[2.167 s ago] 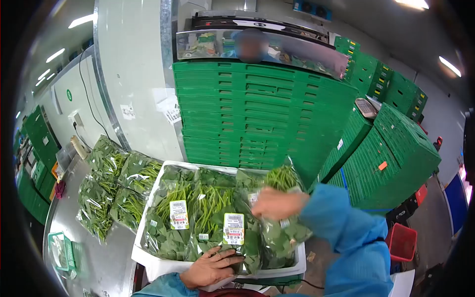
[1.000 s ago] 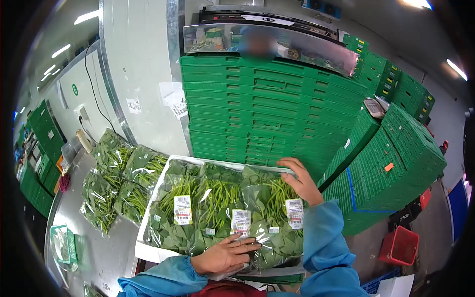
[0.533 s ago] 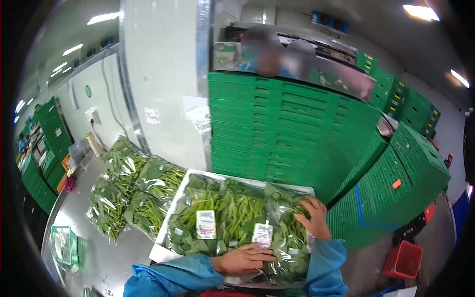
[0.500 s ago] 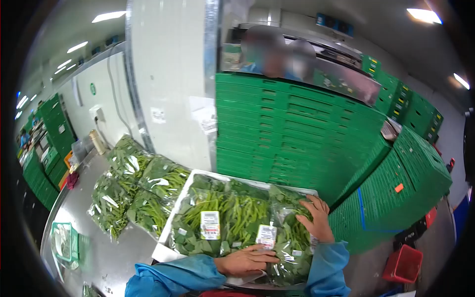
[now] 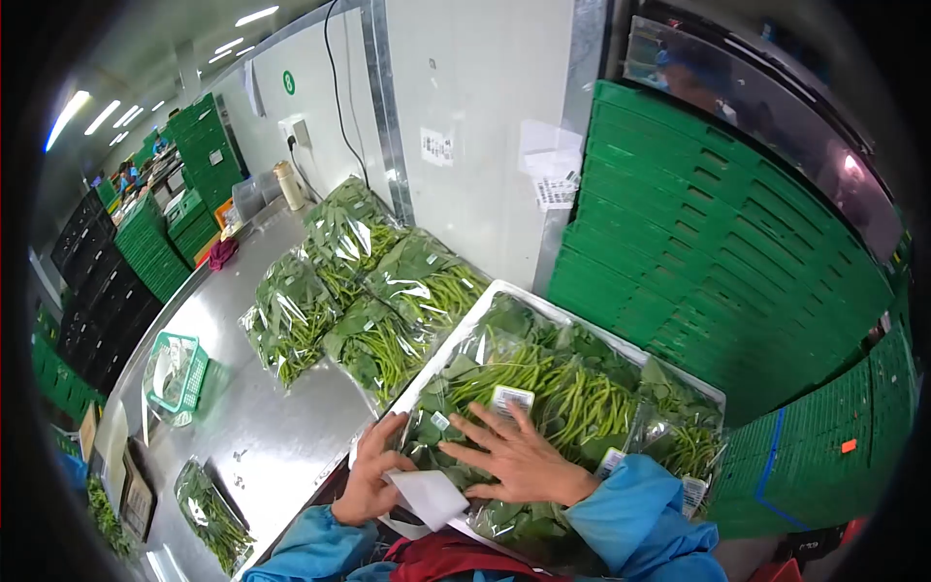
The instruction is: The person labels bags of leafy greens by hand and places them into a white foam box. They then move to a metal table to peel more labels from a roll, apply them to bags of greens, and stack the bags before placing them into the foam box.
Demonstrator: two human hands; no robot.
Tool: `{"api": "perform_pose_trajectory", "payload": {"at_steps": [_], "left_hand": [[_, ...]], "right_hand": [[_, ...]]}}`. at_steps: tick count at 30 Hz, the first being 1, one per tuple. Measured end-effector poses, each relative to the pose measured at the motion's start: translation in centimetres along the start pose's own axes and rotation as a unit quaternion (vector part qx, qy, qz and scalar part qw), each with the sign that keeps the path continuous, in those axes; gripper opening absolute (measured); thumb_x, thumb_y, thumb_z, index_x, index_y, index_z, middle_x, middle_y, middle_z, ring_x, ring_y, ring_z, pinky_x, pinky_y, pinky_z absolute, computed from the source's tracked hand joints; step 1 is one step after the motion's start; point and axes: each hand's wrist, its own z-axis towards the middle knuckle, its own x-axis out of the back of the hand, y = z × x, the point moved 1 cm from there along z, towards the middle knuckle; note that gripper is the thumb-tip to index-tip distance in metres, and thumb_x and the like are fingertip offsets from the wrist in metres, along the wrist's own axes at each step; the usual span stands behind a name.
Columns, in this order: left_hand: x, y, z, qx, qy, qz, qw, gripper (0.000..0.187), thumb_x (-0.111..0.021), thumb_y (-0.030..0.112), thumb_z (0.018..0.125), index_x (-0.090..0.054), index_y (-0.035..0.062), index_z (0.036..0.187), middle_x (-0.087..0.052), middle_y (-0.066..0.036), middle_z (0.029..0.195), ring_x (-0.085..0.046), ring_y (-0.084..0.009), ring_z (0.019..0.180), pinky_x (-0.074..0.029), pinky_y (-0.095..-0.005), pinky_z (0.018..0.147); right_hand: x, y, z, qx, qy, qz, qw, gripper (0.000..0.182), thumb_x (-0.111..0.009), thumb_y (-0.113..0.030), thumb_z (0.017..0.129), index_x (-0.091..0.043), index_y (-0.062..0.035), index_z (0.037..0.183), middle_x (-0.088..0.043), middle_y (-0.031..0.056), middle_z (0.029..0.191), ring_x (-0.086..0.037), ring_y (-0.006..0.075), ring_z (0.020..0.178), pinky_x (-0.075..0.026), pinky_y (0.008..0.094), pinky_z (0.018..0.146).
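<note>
A white box (image 5: 472,320) holds several clear bags of leafy green vegetables with thin stems, some bearing white printed labels. My right hand (image 5: 531,456) lies with spread fingers over one bag (image 5: 588,403), just below its label (image 5: 511,399). At the box's near left corner my left hand (image 5: 373,472) is closed, thumb and fingers bent, on a flat white paper-like piece (image 5: 430,499). That piece overlaps the lower left of the bags.
More bagged greens (image 5: 383,335) lie left of the box on the metal table (image 5: 262,427). A small green basket (image 5: 179,373) and a single bag of greens (image 5: 210,514) are further left. Stacked green crates (image 5: 698,242) stand behind and right.
The view has turned left. My left hand has moved from the bags to the box's near left corner, with a white piece in it. My right hand has shifted left across the bags.
</note>
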Motion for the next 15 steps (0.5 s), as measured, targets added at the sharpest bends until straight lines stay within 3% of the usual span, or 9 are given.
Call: {"api": "perform_pose_trajectory", "payload": {"at_steps": [2,4,8,12,15], "left_hand": [[-0.7,-2.0,-0.8,0.035,-0.001,-0.036,0.999,0.016,-0.065,0.017,0.069,-0.061,0.0116,0.084,-0.037,-0.025,0.136,-0.034,-0.0363,0.128,-0.019,-0.0510,0.104],[-1.6,-1.6,-0.3,0.043,-0.079,0.064,0.994,0.017,-0.065,0.017,0.069,-0.061,0.0127,0.085,-0.034,-0.026,0.137,-0.034,-0.0369,0.127,-0.019,-0.0517,0.104],[-2.6,-2.8,1.9,0.002,-0.134,0.169,0.977,0.025,-0.066,0.015,0.065,-0.060,0.0091,0.089,-0.036,-0.030,0.133,-0.038,-0.0363,0.124,-0.023,-0.0525,0.102],[-1.9,-2.9,3.6,-0.013,-0.173,0.123,0.977,0.023,-0.064,0.012,0.067,-0.061,0.0086,0.089,-0.040,-0.030,0.128,-0.035,-0.0364,0.126,-0.024,-0.0524,0.103],[-1.2,-2.8,3.3,-0.011,-0.170,0.088,0.981,0.020,-0.063,0.011,0.068,-0.060,0.0093,0.088,-0.038,-0.030,0.131,-0.034,-0.0367,0.127,-0.022,-0.0521,0.105]], "right_hand": [[-0.5,0.2,1.2,0.010,-0.011,0.013,1.000,0.067,-0.055,-0.050,0.080,-0.032,-0.0257,0.138,-0.019,0.0075,0.148,-0.016,0.0313,0.136,-0.010,0.0581,0.106],[-0.4,0.7,1.9,0.007,-0.062,0.001,0.998,0.070,-0.059,-0.047,0.077,-0.033,-0.0254,0.138,-0.019,0.0074,0.148,-0.016,0.0330,0.136,-0.012,0.0595,0.105],[-2.9,2.7,2.2,-0.001,-0.009,0.006,1.000,0.075,-0.065,-0.043,0.069,-0.035,-0.0291,0.136,-0.024,0.0074,0.146,-0.020,0.0354,0.133,-0.016,0.0582,0.104],[-2.5,2.6,2.1,-0.003,0.024,0.011,1.000,0.072,-0.066,-0.042,0.069,-0.040,-0.0264,0.134,-0.027,0.0098,0.144,-0.022,0.0344,0.132,-0.016,0.0559,0.104],[-1.0,0.6,0.3,0.001,0.015,0.029,0.999,0.069,-0.064,-0.045,0.072,-0.043,-0.0177,0.132,-0.032,0.0137,0.141,-0.024,0.0335,0.132,-0.015,0.0557,0.104]]}}
